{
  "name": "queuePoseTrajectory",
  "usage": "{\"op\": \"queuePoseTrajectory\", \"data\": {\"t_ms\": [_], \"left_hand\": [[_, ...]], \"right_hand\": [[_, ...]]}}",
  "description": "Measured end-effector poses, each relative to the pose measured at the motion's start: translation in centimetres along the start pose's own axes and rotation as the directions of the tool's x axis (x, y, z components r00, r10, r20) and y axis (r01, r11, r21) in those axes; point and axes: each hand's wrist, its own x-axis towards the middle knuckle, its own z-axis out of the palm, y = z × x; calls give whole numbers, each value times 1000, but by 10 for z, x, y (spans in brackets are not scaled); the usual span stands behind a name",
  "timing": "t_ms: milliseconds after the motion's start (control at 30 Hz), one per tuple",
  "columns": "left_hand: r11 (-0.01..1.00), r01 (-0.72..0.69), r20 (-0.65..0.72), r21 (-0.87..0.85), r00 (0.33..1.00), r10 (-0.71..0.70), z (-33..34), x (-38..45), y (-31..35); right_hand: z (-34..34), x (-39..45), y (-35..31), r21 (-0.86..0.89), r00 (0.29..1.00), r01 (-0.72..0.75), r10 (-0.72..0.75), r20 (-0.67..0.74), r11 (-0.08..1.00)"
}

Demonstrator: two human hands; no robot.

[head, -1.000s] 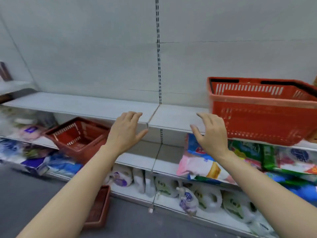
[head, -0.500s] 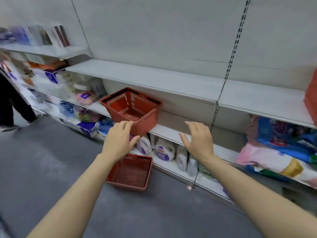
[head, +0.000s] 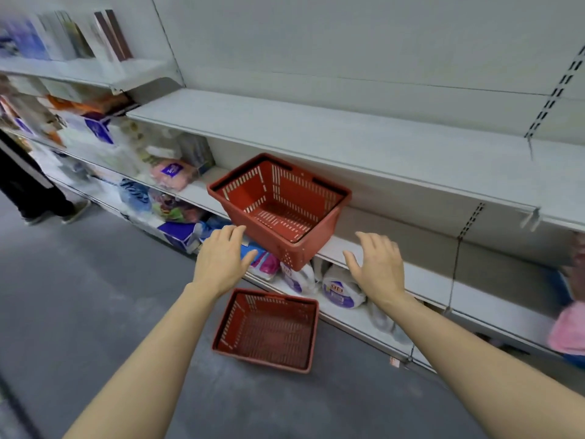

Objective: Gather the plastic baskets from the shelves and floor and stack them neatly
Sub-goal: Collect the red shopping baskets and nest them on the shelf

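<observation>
A red plastic basket (head: 280, 207) sits on the middle shelf (head: 421, 274), its front corner hanging over the shelf edge. A second red basket (head: 269, 329) stands on the grey floor right below it. My left hand (head: 221, 261) is open, fingers apart, just left of the shelf basket's lower corner and not touching it. To the basket's right my right hand (head: 376, 267) is also open, holding nothing, hovering over the shelf edge.
An upper shelf (head: 316, 131) runs above the basket. Packaged goods (head: 164, 172) crowd the shelves at left, and bagged products (head: 340, 288) sit on the bottom shelf. A person's legs (head: 28, 185) stand at the far left on the floor (head: 79, 312).
My view has swung left and down, off the red basket on the upper right shelf. Both hands have come closer to the basket on the middle shelf, still holding nothing.
</observation>
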Motion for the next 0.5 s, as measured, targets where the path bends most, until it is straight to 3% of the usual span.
{"op": "queuePoseTrajectory", "data": {"t_ms": [267, 500], "left_hand": [[993, -117, 76, 4, 990, 116, 58, 122, -99], [993, -114, 186, -30, 975, 118, 116, 231, -181]], "right_hand": [[85, 51, -41, -60, 979, -204, 205, 8, 977], [150, 84, -93, 41, 908, -418, 418, -3, 907]]}}
